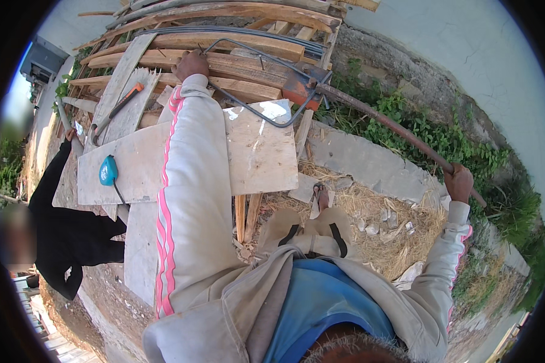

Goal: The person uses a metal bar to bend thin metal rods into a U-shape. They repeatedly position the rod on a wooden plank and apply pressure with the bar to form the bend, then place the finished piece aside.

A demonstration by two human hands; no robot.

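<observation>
My left hand (191, 65) is closed on a steel bar (251, 45) bent into a rough rectangle, lying over the timber pile among upright nails or pins. My right hand (458, 183) grips a long rusty pipe (393, 121) at the right; its far end meets the bent bar at a small orange-brown block (298, 91). Below the bar is a pale board (260, 157) with white smears. A teal tape measure (108, 170) sits on this board left of my left arm, and a hammer (117, 111) with orange and black handle lies on planks farther up.
A person in black (66, 242) stands at the left, one hand raised beside the planks. Timber and straight steel rods (236, 33) are stacked at the top. A concrete slab (357, 157), straw, rubble and weeds (406, 127) lie along a pale wall at the right.
</observation>
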